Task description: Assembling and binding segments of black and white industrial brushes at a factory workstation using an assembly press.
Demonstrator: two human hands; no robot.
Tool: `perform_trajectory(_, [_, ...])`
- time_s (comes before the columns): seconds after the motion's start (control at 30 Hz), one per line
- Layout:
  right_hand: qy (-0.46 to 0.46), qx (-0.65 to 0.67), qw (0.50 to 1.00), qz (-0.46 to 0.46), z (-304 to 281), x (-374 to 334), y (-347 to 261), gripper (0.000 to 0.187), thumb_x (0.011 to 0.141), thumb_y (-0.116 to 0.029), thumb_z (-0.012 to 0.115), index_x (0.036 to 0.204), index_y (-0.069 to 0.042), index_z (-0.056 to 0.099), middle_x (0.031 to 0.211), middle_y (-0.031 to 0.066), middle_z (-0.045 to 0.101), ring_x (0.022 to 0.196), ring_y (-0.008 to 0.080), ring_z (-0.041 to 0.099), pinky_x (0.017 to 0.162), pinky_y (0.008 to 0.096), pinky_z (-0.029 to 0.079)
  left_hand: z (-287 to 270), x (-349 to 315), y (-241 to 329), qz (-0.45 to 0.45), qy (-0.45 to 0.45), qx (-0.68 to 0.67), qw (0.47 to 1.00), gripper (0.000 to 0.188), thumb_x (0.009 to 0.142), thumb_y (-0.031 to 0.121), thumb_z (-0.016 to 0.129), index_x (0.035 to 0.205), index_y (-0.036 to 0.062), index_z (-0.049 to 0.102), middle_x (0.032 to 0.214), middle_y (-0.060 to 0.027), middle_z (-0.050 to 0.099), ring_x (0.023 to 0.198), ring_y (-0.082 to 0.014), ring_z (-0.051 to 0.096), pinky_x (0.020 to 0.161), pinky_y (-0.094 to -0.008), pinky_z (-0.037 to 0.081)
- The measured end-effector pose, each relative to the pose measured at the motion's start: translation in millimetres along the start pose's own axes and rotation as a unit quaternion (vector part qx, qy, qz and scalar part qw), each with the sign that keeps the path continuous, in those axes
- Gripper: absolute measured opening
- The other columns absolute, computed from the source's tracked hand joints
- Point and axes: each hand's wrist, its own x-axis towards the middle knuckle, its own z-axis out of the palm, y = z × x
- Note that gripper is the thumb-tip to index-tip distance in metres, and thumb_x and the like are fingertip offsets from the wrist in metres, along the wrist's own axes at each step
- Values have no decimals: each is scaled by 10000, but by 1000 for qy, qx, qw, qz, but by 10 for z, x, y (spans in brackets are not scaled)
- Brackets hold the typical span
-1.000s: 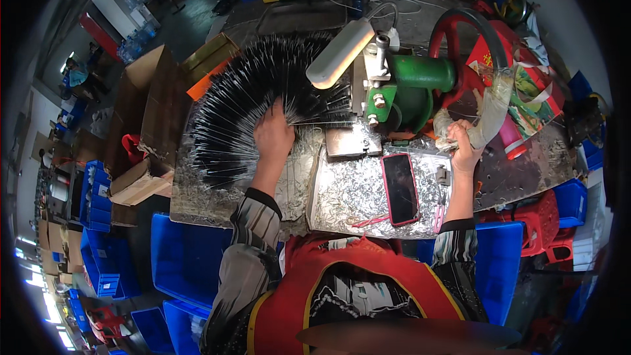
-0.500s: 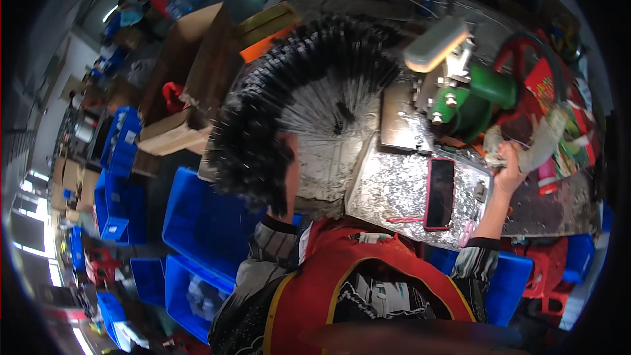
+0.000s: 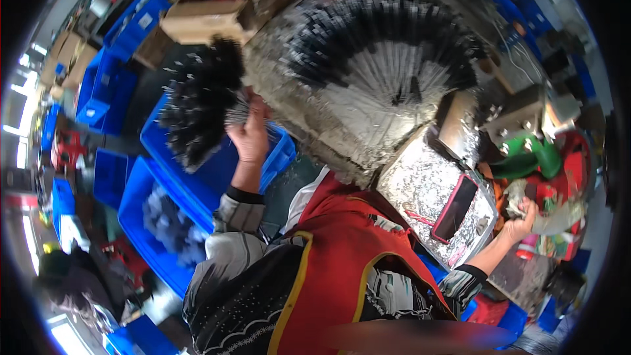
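Note:
My left hand point(image 3: 250, 133) is closed around the thin metal stems of a bunch of black-bristled brushes point(image 3: 200, 102). It holds them off the table's left edge, above a blue bin point(image 3: 220, 177). More such brushes point(image 3: 394, 36) lie fanned out on the worktable point(image 3: 335, 133), bristle ends outward and stems toward the middle. On the right, my right hand point(image 3: 520, 225) is closed on a pale, wrapped handle point(image 3: 516, 198) beside a green machine point(image 3: 526, 158). Between the hands lies a shiny, scuffed metal tray point(image 3: 411, 187) with a red-edged phone point(image 3: 455, 207) on it.
Another blue bin point(image 3: 141, 204) holds grey, fluffy-looking pieces. Beyond the table's left corner stands an open cardboard box point(image 3: 210, 21) with something red inside. Blue crates point(image 3: 98, 89) are stacked at the left. At lower left, a person point(image 3: 75, 283) is partly visible.
My left hand has lifted its bunch of brushes away from the fan and out left over the blue bin. The view has turned leftward. My right hand stays beside the machine.

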Motion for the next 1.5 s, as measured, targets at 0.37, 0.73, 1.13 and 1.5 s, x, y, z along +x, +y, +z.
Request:
perform_trajectory(0.37, [95, 87, 984, 123, -193, 274, 103, 123, 791, -108, 542, 733, -1, 562, 732, 104, 585, 726, 184, 564, 677, 296, 461, -2773, -582, -1737, -261, 137, 451, 842, 347, 670, 257, 667, 854, -17, 560, 748, -165, 607, 664, -275, 607, 587, -359, 475])
perform_trajectory(0.73, [90, 74, 975, 189, -136, 333, -41, 78, 764, -99, 573, 788, -27, 554, 679, 70, 575, 647, 172, 573, 642, 291, 471, -3286, -1598, -3537, -456, -310, 468, 690, 650, 641, 230, 683, 1198, 33, 412, 1106, -227, 511, 1056, -361, 477, 910, -436, 378])
perform_trajectory(1.13, [171, 57, 973, 147, 63, 37, -282, 156, 745, -121, 626, 836, 1, 588, 781, 92, 588, 733, 174, 568, 667, 300, 471, -1206, -254, -670, -156, 44, 143, 976, 195, 791, 18, 561, 985, 4, 579, 867, -71, 607, 738, -167, 584, 673, -257, 476])
perform_trajectory(1.5, [-17, -91, 968, 232, 113, -888, -42, 219, 728, -116, 635, 905, -13, 558, 786, 35, 570, 671, 94, 529, 607, 231, 430, 508, 32, -603, -507, -191, -295, 787, 268, 815, 28, 522, 1051, -89, 468, 1053, -199, 516, 1031, -309, 496, 969, -401, 372])
